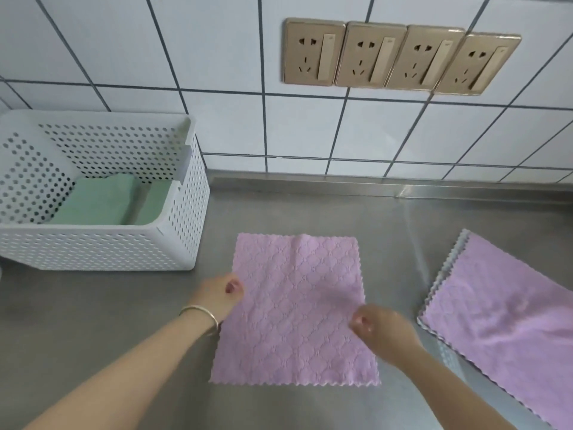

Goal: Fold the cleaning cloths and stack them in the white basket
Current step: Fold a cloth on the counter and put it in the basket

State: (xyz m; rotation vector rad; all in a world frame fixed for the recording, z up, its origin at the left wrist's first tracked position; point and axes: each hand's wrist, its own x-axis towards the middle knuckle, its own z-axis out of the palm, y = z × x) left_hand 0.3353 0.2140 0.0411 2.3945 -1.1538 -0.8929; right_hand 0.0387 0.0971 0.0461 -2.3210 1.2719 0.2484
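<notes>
Both hands pinch the side edges of a lilac cloth spread flat on the steel bench. The left hand curls its fingers onto the cloth's left edge about halfway up, a thin silver bangle round its wrist. The right hand grips the opposite edge a little lower, thumb and fingers closed on the fabric. Between the two hands the cloth lies almost square, its soft surface embossed with a quilted, scale-like pattern and its borders cut in small zigzags; a faint crease runs down from the middle of its far edge.

Beyond the left hand and further left stands the white basket, a rectangular plastic box with walls perforated all over by round holes. Inside it lie folded pale green cloths, smooth and flat on the bottom.

To the right of the right hand, apart from the held cloth, lies a second lilac cloth, plusher in look, with the same zigzag edge, set at a slant and running out of view.

Behind the bench rises a wall of white tiles with dark grout, carrying four gold-coloured socket plates in a row.
</notes>
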